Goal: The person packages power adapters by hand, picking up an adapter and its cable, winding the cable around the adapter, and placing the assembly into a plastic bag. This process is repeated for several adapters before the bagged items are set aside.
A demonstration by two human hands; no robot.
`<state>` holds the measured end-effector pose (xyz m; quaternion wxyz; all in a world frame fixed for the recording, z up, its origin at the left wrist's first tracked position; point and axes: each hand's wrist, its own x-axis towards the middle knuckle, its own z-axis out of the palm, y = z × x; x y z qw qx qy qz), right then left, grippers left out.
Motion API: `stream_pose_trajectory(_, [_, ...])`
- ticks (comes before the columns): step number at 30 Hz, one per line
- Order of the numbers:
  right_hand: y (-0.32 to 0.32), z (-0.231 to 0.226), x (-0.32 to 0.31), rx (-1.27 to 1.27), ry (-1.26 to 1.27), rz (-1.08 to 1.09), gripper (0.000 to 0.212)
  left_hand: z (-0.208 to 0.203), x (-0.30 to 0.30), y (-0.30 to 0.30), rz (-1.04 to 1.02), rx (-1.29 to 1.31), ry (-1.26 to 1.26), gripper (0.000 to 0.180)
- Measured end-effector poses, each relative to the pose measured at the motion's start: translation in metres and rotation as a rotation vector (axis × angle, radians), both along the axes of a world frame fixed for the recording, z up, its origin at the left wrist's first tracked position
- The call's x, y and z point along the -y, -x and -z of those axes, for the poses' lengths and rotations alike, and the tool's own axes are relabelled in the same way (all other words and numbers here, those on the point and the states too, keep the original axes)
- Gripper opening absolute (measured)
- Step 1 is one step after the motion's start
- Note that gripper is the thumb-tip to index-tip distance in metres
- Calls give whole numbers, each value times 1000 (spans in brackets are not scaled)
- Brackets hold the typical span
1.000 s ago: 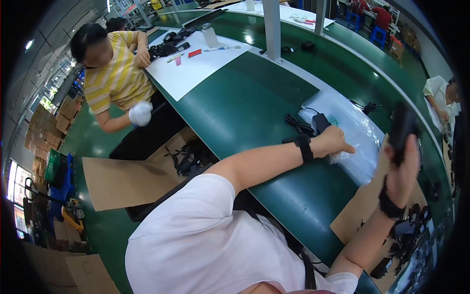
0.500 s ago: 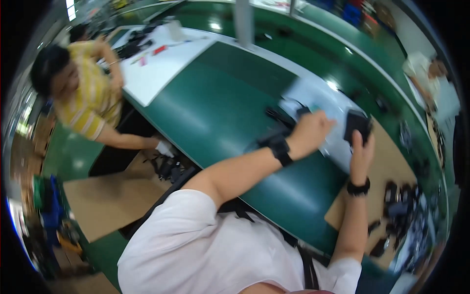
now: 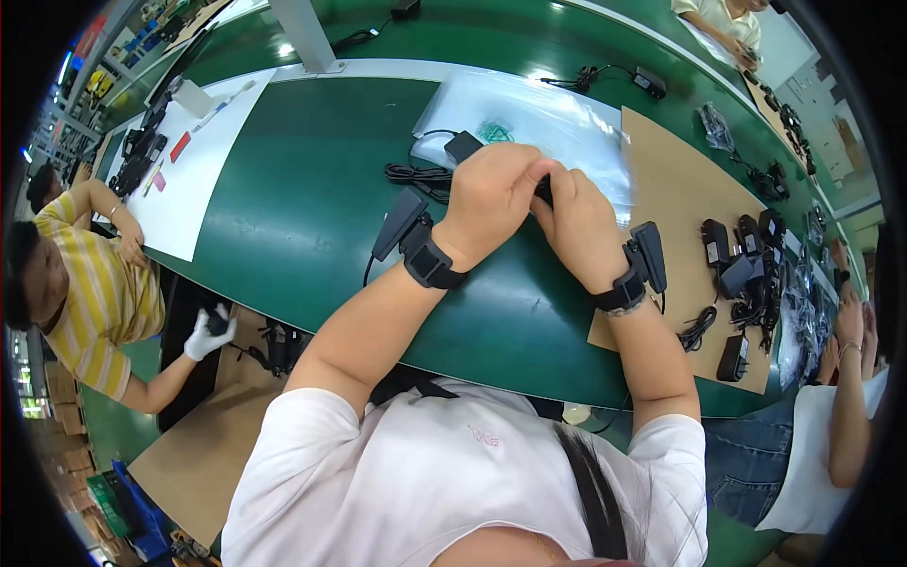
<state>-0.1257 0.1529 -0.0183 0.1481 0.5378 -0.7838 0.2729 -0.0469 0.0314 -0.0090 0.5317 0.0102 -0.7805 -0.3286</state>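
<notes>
My left hand (image 3: 493, 194) and my right hand (image 3: 583, 227) meet above the green table (image 3: 312, 198), fingers pinched together. Between them shows a small black part of a power adapter (image 3: 543, 190), mostly hidden by the fingers. Just beyond my left hand is another black adapter (image 3: 464, 146) with a thin cord; whether the hand touches it cannot be told. Its coiled black cable (image 3: 416, 176) lies on the table. Under and past my hands, a stack of clear plastic bags (image 3: 567, 118) has green ties (image 3: 494, 131) on top.
Several black adapters (image 3: 732, 274) with cords lie on a cardboard sheet (image 3: 652, 170) to the right, beside bagged ones (image 3: 801, 326). At left, a person in a striped shirt (image 3: 104, 293) holds something black in a white-gloved hand (image 3: 210, 333) over a cardboard box (image 3: 203, 406).
My hands were apart, the right one holding a black adapter farther right; now they are together at the middle. The view has turned, and the neighbour's gloved hand has lifted from the box.
</notes>
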Motion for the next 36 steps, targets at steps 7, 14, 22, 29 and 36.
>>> stream_pose_trajectory(7, [23,-26,-5,1201,74,26,20,1,1,-3,38,146,244,7])
stream_pose_trajectory(14, [20,-13,6,1194,586,-49,21,-6,-24,0,257,152,148,12])
stream_pose_trajectory(22, [18,-23,5,1578,525,-239,27,-19,-39,-12,321,336,-19,10])
stream_pose_trajectory(29, [19,-18,11,572,614,-52,33,-30,-52,-20,470,261,10,24])
stream_pose_trajectory(36, [0,-50,-3,878,324,-225,31,-58,29,-14,-440,130,209,68])
